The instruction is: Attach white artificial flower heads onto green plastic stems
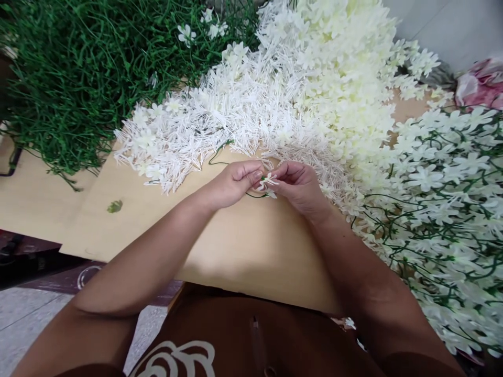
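Close together above the cardboard, my two hands meet at a small white artificial flower (269, 181) on a thin green stem. My left hand (241, 180) is closed, thumb against fingers, gripping the green stem just left of the bloom. My right hand (301, 186) pinches at the white petals from the other side. Part of the green stem (218, 153) curves out behind my left hand, and another part with a white bloom hangs below the fingers. Just beyond my hands lies a heap of thin white stamen pieces (243, 115).
Green plastic stems (98, 68) are piled at the back left. Loose cream petals (346, 68) form a mound at the back right. Flowers on green stems (444, 220) are heaped on the right. A small greenish piece (115, 206) lies on the cardboard (243, 251). Pink-and-white plastic (481, 86) sits far right.
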Demonstrator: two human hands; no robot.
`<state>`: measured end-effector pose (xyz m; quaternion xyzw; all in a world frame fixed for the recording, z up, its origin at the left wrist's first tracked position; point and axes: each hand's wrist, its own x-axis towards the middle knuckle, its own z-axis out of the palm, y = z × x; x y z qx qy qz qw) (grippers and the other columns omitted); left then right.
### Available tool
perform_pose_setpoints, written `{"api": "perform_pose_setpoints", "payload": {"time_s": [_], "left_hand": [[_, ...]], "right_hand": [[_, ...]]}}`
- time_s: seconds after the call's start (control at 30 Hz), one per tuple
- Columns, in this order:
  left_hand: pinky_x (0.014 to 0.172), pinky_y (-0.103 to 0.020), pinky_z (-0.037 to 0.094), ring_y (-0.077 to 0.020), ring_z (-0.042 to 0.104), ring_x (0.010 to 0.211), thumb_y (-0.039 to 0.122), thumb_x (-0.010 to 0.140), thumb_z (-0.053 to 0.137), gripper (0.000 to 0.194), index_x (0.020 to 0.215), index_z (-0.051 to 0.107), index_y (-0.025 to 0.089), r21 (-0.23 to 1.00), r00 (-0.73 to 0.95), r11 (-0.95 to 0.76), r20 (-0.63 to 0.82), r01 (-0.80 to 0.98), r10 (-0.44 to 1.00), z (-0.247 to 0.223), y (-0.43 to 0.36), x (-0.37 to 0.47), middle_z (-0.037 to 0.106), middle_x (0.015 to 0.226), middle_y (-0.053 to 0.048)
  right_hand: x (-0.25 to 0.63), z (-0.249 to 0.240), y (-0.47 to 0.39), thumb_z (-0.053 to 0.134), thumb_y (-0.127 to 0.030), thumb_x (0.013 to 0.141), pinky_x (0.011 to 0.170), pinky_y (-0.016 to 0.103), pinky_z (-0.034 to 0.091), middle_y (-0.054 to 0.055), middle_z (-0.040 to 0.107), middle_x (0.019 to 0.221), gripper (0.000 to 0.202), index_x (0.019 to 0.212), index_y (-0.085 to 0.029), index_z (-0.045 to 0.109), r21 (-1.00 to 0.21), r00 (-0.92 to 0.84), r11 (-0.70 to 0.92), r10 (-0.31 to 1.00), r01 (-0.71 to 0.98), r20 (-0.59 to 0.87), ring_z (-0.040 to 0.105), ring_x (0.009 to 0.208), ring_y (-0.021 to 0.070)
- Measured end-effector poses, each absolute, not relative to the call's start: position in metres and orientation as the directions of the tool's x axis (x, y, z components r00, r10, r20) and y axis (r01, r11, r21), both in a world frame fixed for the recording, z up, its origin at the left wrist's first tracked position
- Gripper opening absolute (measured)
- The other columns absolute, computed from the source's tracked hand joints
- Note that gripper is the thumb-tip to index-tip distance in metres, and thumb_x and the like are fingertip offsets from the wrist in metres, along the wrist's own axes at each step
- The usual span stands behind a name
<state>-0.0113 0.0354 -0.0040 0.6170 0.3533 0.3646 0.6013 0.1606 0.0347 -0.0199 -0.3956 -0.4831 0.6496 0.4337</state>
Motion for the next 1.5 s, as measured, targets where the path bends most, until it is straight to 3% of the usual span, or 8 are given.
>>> {"api": "perform_pose_setpoints", "payload": {"time_s": [0.17, 0.37, 0.7, 1.1, 1.37, 1.5], "left_hand": [[0.054, -0.024, 0.031, -0.0096, 0.036, 0.054, 0.064, 0.081, 0.055, 0.053, 0.058, 0.045, 0.018, 0.998, 0.477, -0.060, 0.051, 0.003, 0.877, -0.0034, 0.0342, -0.0105, 0.039, 0.055, 0.004], [0.053, -0.024, 0.030, -0.0098, 0.035, 0.053, 0.065, 0.082, 0.053, 0.053, 0.059, 0.045, 0.018, 0.996, 0.467, -0.062, 0.028, 0.058, 0.884, -0.0036, 0.0340, -0.0111, 0.038, 0.055, 0.004], [0.052, -0.022, 0.030, -0.0085, 0.035, 0.054, 0.062, 0.088, 0.046, 0.051, 0.064, 0.046, 0.017, 0.988, 0.503, -0.111, 0.042, 0.107, 0.863, -0.0062, 0.0336, -0.0115, 0.040, 0.059, 0.004], [0.057, -0.024, 0.034, -0.0111, 0.042, 0.059, 0.056, 0.092, 0.038, 0.047, 0.066, 0.047, 0.017, 0.936, 0.546, -0.218, 0.033, 0.278, 0.837, -0.0099, 0.0329, -0.0134, 0.045, 0.063, 0.001], [0.055, -0.023, 0.031, -0.0095, 0.035, 0.056, 0.064, 0.088, 0.042, 0.051, 0.065, 0.042, 0.019, 0.977, 0.488, -0.138, 0.040, 0.166, 0.872, -0.0104, 0.0349, -0.0097, 0.039, 0.061, 0.004], [0.056, -0.023, 0.033, -0.0104, 0.037, 0.058, 0.063, 0.088, 0.039, 0.050, 0.065, 0.041, 0.019, 0.960, 0.485, -0.158, 0.027, 0.230, 0.874, -0.0099, 0.0359, -0.0118, 0.040, 0.061, 0.003]], "right_hand": [[0.1632, -0.0223, 0.0368, 0.088, -0.038, 0.055, 0.055, 0.023, 0.053, 0.000, 0.071, 0.063, 0.031, 0.063, -0.017, 0.067, -0.972, -0.331, -0.150, 0.940, -0.179, -0.084, 0.064, 0.056, 0.0104], [0.1631, -0.0226, 0.0351, 0.085, -0.025, 0.059, 0.055, 0.022, 0.051, -0.001, 0.071, 0.062, 0.019, 0.064, -0.018, 0.069, -0.984, -0.302, -0.091, 0.952, -0.151, -0.041, 0.063, 0.056, 0.0095], [0.1600, -0.0197, 0.0329, 0.076, -0.019, 0.062, 0.056, 0.023, 0.052, -0.001, 0.070, 0.062, 0.010, 0.063, -0.018, 0.067, -0.992, -0.256, -0.060, 0.966, -0.111, -0.030, 0.064, 0.058, 0.0111], [0.1600, -0.0177, 0.0358, 0.075, -0.016, 0.055, 0.054, 0.022, 0.049, -0.001, 0.068, 0.062, 0.013, 0.056, -0.017, 0.062, -0.981, -0.287, -0.169, 0.948, -0.092, -0.137, 0.059, 0.055, 0.0088], [0.1590, -0.0205, 0.0385, 0.084, -0.027, 0.052, 0.051, 0.020, 0.044, -0.004, 0.063, 0.056, 0.026, 0.059, -0.017, 0.062, -0.962, -0.262, -0.221, 0.949, -0.162, -0.174, 0.055, 0.050, 0.0066], [0.1564, -0.0187, 0.0380, 0.088, -0.031, 0.047, 0.049, 0.020, 0.042, -0.005, 0.060, 0.053, 0.033, 0.059, -0.017, 0.061, -0.960, -0.253, -0.241, 0.947, -0.146, -0.199, 0.052, 0.049, 0.0062]]}}
